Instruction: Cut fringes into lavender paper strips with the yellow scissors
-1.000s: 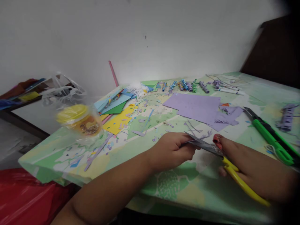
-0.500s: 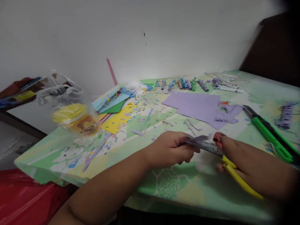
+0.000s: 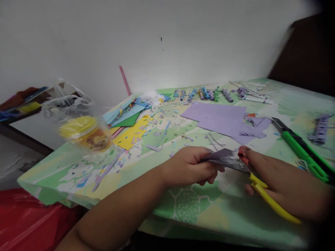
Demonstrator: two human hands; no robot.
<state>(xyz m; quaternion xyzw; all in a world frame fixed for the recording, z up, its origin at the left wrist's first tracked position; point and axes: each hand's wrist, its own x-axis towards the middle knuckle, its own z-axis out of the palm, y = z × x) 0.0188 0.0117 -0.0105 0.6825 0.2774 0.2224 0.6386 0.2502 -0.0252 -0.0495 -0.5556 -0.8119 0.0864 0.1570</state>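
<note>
My left hand (image 3: 192, 166) pinches a small piece of purple paper (image 3: 222, 153) whose right edge is cut into a fringe. My right hand (image 3: 272, 177) is wrapped round the yellow handles of a pair of scissors (image 3: 274, 204), with something red around its thumb. Their blades lie against the paper, pointing at my left fingers; how far they are apart I cannot tell. Just beyond, purple sheets (image 3: 220, 118) lie flat on the table, beside torn purple scraps (image 3: 255, 125). A green box cutter (image 3: 300, 151) rests to the right of the scissors, blade exposed.
A patterned cloth covers the table (image 3: 187, 205), strewn with paper bits. Rolled fringed papers (image 3: 205, 93) line the wall side; another purple roll (image 3: 320, 129) lies far right. Coloured sheets (image 3: 131, 134) and white shredded strands (image 3: 151, 100) lie left, near a yellow-lidded tub (image 3: 86, 132) in a clear bag.
My right hand and the scissors have shifted slightly right and down. The purple paper in my left hand has tilted so more of its face shows.
</note>
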